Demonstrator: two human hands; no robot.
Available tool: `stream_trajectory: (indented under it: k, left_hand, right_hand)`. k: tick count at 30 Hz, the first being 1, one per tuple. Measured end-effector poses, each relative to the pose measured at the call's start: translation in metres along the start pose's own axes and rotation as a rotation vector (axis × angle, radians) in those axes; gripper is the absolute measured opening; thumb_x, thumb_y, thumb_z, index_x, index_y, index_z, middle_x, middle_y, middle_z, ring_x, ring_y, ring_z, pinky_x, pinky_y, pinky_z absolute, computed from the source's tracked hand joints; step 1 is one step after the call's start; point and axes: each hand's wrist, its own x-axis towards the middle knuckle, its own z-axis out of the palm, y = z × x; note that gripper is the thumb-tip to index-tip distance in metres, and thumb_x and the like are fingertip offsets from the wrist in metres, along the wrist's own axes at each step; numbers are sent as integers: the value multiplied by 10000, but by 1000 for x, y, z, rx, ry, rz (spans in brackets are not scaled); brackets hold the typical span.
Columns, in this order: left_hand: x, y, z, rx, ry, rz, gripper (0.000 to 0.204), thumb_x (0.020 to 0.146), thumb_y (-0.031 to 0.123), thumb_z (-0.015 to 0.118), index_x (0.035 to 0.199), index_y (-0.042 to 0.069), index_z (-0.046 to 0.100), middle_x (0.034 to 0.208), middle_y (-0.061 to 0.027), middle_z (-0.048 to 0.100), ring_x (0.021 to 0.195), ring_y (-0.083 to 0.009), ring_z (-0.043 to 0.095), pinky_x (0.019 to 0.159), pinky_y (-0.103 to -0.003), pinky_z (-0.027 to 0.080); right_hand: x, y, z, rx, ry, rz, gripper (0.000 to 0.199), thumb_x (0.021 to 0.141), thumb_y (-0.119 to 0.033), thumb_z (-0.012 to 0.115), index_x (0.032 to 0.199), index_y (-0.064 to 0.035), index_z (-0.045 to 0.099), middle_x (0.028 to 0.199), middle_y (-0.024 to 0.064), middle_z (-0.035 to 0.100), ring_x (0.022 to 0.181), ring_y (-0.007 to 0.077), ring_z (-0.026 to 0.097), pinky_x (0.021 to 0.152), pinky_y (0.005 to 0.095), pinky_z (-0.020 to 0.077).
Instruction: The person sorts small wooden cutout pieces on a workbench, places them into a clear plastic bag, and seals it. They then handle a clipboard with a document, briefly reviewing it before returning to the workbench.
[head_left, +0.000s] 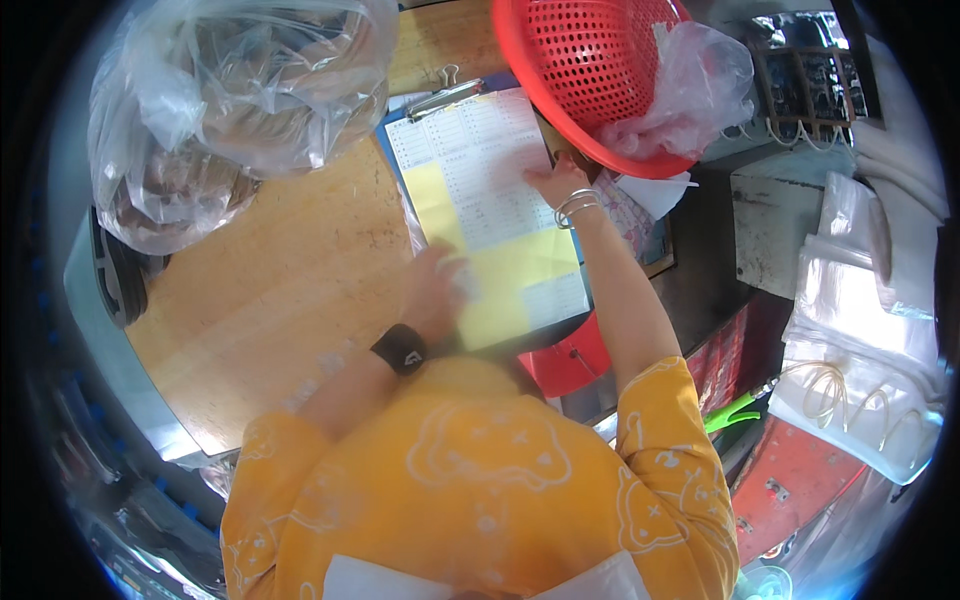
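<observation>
A clipboard (583, 318) with a metal clip lies slightly tilted on the wooden table in front of me. It bears a printed form sheet (490, 140) with white and yellow areas. My right hand (563, 182), with bracelets at its wrist, grips the clipboard's right edge, the thumb over the paper and the other fingers partly hidden. Low on the sheet's left side is my left hand (437, 290), with a black band on the wrist. Motion smears its fingers, so I cannot tell whether they hold anything.
Clear plastic bags with brownish contents (250, 100) sit at the far left. A red perforated basket (590, 70) with a crumpled plastic bag (690, 90) stands beyond my right hand. Stacked clear bags (850, 270) hang at the right, near a green handle (732, 412). A red object (565, 362) lies below the clipboard.
</observation>
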Motion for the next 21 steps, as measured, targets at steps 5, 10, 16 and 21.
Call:
stream_trajectory:
  k: [5,10,16,21]
  left_hand:
    - [-29,-16,1,-136,200,-323,609,731,119,689,1278,83,423,1129,-142,528,1089,-286,476,967,-422,364]
    - [-35,-44,5,-774,-13,-464,564,797,99,662,1294,41,402,1185,-118,548,1073,-211,524,914,-346,441]
    - [-79,-31,-24,-1273,-217,-476,583,814,67,639,1321,18,356,1230,-109,533,1120,-193,508,961,-341,411]
    - [-108,-25,-82,-1097,-230,-195,630,803,32,639,1346,16,320,1299,-95,474,1149,-172,486,985,-341,388]
  right_hand:
    - [-31,-2,-30,521,-128,-81,707,671,-454,734,1055,123,594,996,228,645,924,258,641,831,335,484]
    - [-71,-12,-33,697,-147,-154,448,722,-300,747,998,44,668,907,113,683,819,157,630,741,289,484]
    - [-153,-22,-32,969,-95,-151,394,743,-196,738,1056,21,637,963,92,662,810,162,628,749,287,489]
    - [-229,-39,-50,1306,-124,-386,332,807,-153,672,1080,24,609,1002,102,654,876,184,631,761,295,500]
